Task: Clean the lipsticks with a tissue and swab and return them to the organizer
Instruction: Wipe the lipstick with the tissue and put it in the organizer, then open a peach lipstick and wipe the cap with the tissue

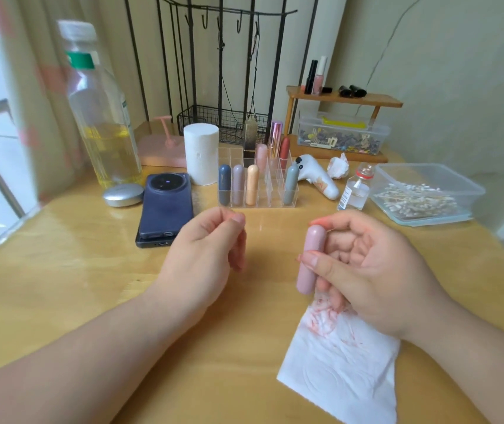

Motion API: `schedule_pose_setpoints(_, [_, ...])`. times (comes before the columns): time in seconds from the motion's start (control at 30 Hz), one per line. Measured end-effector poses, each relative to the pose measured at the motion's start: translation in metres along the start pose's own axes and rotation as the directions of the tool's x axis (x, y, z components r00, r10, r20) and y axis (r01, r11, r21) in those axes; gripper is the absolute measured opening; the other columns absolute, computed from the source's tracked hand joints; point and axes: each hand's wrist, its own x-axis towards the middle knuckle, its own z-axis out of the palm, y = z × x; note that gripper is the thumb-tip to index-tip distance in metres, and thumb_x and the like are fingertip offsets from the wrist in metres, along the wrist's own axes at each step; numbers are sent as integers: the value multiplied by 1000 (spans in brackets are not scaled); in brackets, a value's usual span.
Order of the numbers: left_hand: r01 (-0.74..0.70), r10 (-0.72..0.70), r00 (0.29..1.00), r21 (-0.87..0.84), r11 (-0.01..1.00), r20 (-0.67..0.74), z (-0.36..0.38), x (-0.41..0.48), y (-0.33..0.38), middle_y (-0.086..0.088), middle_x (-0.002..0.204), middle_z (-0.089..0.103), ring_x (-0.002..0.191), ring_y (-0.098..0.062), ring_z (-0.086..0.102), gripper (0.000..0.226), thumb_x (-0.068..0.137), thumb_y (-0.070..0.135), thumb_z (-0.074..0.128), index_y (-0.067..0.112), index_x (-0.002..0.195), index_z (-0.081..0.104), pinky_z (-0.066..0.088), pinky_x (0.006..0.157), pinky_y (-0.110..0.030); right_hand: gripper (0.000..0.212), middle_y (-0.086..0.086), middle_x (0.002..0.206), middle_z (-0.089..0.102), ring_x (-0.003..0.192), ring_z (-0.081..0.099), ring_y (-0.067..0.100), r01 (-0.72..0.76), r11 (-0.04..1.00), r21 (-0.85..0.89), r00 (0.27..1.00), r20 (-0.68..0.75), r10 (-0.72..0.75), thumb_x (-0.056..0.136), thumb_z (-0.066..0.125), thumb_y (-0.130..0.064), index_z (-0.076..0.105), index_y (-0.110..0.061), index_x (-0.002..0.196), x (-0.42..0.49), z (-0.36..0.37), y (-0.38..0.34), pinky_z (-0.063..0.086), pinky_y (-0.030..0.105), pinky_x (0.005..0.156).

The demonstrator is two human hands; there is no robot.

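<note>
My right hand (366,270) grips a closed mauve-pink lipstick (311,259), held nearly upright above the table, thumb across its middle. A thin swab stick seems to poke out behind its fingers near the top. Under that hand lies a white tissue (345,362) stained red. My left hand (211,258) hovers to the left with fingers curled and nothing visible in it. Behind both hands stands the clear organizer (259,191) holding several capsule-shaped lipsticks in blue-grey, mauve, peach, grey, pink and red.
A dark phone (166,206) lies left of the organizer, with a silver compact (123,194) and an oil bottle (104,117) further left. A tissue roll (200,154) stands behind. At right sit a small glass bottle (354,191), a white device (318,179) and a tub of cotton swabs (421,194).
</note>
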Motion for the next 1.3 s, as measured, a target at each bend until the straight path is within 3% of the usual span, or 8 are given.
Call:
schedule_pose_setpoints(0.1, [-40,40,999,18,999,-29,-1,4,3,-10,60,52,57,-26,48,47,101,49,47,14,69,51,39,63,-42,14,19,70,72,56,60,25,83,996,-45,995,-48,-85,91,65,3,53,-1,97,17,2,-10,50,35,45])
schedule_pose_setpoints(0.37, [12,-10,998,40,999,-57,-3,15,-1,1,60,57,54,-20,49,28,102,35,53,12,86,54,42,59,-34,7,5,68,75,69,73,20,-15,961,-275,975,-217,-47,91,63,0,57,-5,93,114,-10,-18,62,44,71])
schedule_pose_setpoints(0.5, [36,-31,998,97,995,-55,-5,18,-5,-1,61,60,50,-18,49,20,104,25,50,11,93,57,41,50,-25,16,-21,56,67,56,61,-5,-40,885,-464,965,-249,-87,93,62,-7,57,-22,90,148,-11,-8,53,19,61])
schedule_pose_setpoints(0.6, [38,-35,999,99,994,-36,-6,19,-6,-1,61,61,48,-17,49,17,104,23,51,11,94,58,41,47,-22,14,-22,54,63,52,55,-13,-43,819,-572,967,-231,-110,91,65,-12,60,-25,90,156,-7,-1,42,9,49])
schedule_pose_setpoints(0.87, [29,-28,1000,110,993,-6,-6,18,-8,-4,59,60,47,-14,49,15,101,22,55,14,90,60,43,49,-22,11,-5,96,69,86,62,18,-144,575,-806,980,-197,-30,87,66,-27,72,-27,97,164,-3,20,54,33,77])
schedule_pose_setpoints(1.1, [49,-47,998,40,998,-50,-7,18,-7,-2,56,57,46,-14,47,15,100,19,57,14,86,60,41,47,-21,32,-10,106,65,97,60,14,76,589,-804,966,-86,-242,84,69,-24,68,-28,116,161,4,14,50,31,86])
schedule_pose_setpoints(1.23, [41,-40,997,23,999,-67,-7,17,-6,-2,55,55,45,-14,45,16,100,18,58,13,85,59,40,46,-20,48,-13,103,69,72,61,5,25,723,-691,994,-58,-90,89,69,-25,55,-36,134,166,24,8,48,22,60])
schedule_pose_setpoints(1.3, [42,-40,997,21,999,-67,-6,17,-5,-2,54,55,44,-14,45,16,100,18,58,13,85,59,40,46,-20,49,-12,98,70,78,62,8,7,731,-682,994,-72,-76,91,66,-22,53,-34,137,171,32,10,49,22,62])
